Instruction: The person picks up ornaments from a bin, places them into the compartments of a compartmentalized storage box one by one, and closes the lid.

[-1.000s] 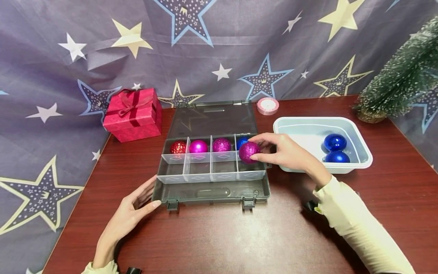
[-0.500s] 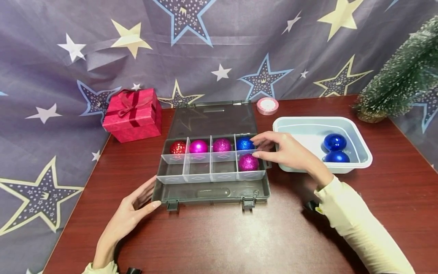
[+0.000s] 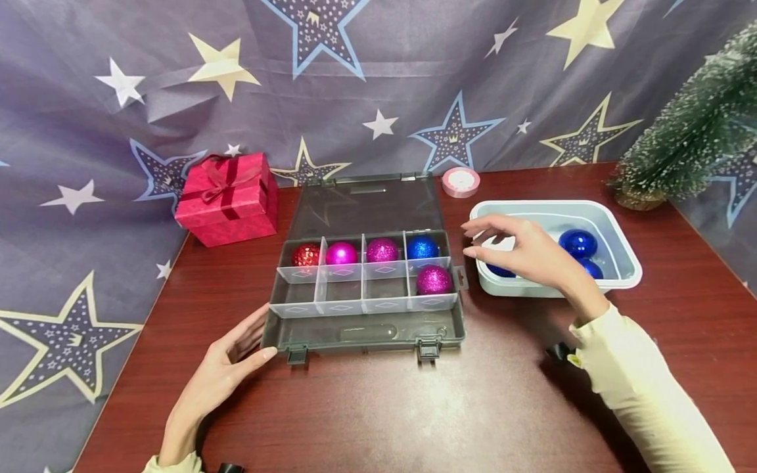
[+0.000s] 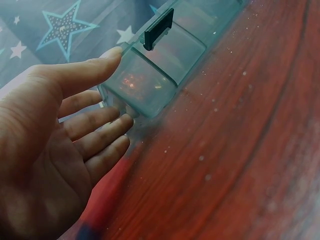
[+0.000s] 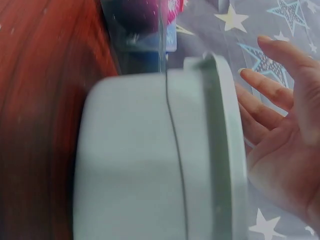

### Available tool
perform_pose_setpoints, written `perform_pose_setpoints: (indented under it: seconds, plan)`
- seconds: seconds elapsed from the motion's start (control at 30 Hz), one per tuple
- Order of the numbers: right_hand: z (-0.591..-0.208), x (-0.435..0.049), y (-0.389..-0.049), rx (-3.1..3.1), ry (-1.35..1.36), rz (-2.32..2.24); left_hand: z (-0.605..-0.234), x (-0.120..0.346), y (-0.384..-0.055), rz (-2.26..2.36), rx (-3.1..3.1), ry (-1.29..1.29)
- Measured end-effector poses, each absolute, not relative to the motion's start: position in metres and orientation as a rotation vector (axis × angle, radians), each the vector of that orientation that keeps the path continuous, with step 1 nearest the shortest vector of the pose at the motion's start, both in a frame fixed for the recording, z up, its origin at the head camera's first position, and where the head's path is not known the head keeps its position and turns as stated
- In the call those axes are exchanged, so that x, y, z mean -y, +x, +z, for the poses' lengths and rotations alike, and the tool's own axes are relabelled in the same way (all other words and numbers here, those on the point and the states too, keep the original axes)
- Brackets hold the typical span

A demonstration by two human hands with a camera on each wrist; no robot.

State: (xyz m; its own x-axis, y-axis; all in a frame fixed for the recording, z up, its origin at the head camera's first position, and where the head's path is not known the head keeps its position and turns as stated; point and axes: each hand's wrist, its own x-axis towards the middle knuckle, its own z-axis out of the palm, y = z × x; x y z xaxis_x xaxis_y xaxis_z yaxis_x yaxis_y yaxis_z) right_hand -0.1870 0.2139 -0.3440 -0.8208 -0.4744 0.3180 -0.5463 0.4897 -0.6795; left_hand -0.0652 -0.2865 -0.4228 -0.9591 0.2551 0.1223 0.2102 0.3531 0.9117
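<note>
The step in hand looks to be loading balls into the divided box, which stands on the surface toward its far edge, lid laid back. The far row has 4 compartments filled: a red ball, a shiny pink ball, a magenta ball and a glittery blue ball. In the near row, only the rightmost compartment carries a ball, the second glittery magenta ball; the 3 to its left have none.

The right hand grips nothing, thumb and fingers spread apart, over the left end of the white tub, toward the surface's right edge. The tub shows 3 smooth blue balls: 2 at its right end, 1 partly hidden under the hand.

The left hand holds no ball; its fingers reach along the box's left side, thumb at the near-left corner, seemingly steadying it.

The next move probably calls for lowering the right hand into the tub, pinching 1 blue ball and lifting it over the rim to a vacant compartment. Which compartment is meant cannot be told. Such smooth balls could roll or slip, so a firm, centred pinch seems wise.
</note>
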Motion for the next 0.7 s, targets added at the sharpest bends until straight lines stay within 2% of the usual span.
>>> perform_pose_setpoints:
  seconds: [0.37,0.7]
  plan:
    - [-0.343,-0.249,-0.179,2.744,0.686,1.159,-0.423,0.286,-0.066,1.713,-2.548,0.447]
    - [-0.355,-0.269,-0.177,2.866,0.663,1.082,-0.423,0.286,-0.066,1.713,-2.548,0.447]
